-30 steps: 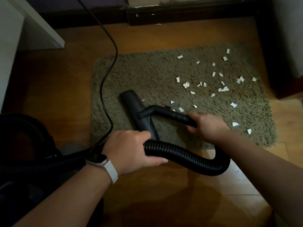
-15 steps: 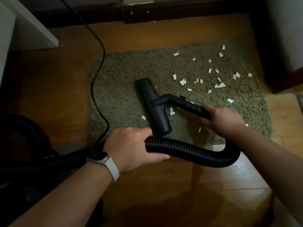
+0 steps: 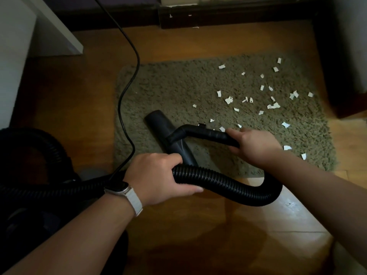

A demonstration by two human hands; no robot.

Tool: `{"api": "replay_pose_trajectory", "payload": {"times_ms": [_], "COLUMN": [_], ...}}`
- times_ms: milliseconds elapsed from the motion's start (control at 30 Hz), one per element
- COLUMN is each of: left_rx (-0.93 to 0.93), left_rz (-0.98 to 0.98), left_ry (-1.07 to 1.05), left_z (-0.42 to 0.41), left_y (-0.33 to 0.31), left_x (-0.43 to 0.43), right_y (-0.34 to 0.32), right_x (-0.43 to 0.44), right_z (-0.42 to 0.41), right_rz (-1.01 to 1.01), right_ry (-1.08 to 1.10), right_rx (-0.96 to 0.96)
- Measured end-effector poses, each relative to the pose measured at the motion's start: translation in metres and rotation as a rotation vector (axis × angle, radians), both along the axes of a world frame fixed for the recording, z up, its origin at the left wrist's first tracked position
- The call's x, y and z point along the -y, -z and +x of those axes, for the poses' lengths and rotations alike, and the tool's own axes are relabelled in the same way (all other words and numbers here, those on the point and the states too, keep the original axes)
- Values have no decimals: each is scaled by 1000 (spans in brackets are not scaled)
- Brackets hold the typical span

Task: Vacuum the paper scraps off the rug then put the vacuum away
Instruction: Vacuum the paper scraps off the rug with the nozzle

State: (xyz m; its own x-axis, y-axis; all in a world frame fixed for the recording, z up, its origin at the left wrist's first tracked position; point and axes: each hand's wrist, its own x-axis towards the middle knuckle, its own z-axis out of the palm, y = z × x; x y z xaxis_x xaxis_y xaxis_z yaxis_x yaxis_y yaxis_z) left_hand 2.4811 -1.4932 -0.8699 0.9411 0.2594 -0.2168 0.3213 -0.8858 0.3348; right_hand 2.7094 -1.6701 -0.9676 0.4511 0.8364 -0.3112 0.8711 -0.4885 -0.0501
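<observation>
so the person's crouched or leaning over a shaggy olive-green rug (image 3: 178, 92) on a wood floor (image 3: 198, 225), both hands on the vacuum. right hand (image 3: 253, 144) is wrapped tight around the rigid black handle tube (image 3: 208, 133), fingers curled closed on it. left hand (image 3: 158, 177) is clamped around the ribbed black hose (image 3: 228, 182), thumb on top, fingers under. there's a pale-strapped watch (image 3: 121, 188) on that wrist.

the floor nozzle (image 3: 168, 135) is sitting flat on the rug, roughly mid-rug toward the near edge, angled diagonally with its far end pointing up-left. the hose loops from the handle down past the near edge of the rug, onto the floorboards, then back left through the left hand and off toward the dark vacuum body (image 3: 29, 175) at the lower left, which is mostly in shadow so can't make out much of it.

paper scraps (image 3: 274, 105) are scattered all over the right half of the rug, little white torn bits. a few lie right next to the handle tube, and a couple sit near the right edge beside the right wrist. the left half of the rug looks pretty clean. a couple of stray bits are also up by the dark baseboard (image 3: 218, 16) at the back.

the black power cord (image 3: 129, 86) snakes down from the top, crossing the left edge of the rug. white furniture (image 3: 49, 36) stands in the upper left corner.
</observation>
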Motion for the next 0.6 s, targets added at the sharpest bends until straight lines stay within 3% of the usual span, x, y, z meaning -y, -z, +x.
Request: {"api": "replay_pose_trajectory", "payload": {"times_ms": [367, 600], "left_rx": [11, 0], "left_rz": [-19, 15], "left_ry": [-61, -24], "left_z": [9, 13], "left_y": [-10, -11], "left_x": [9, 10], "right_y": [-16, -6], "right_x": [18, 20], "right_z": [59, 35], "right_rz": [-54, 27], "right_ry": [140, 154], "right_rx": [77, 5]}}
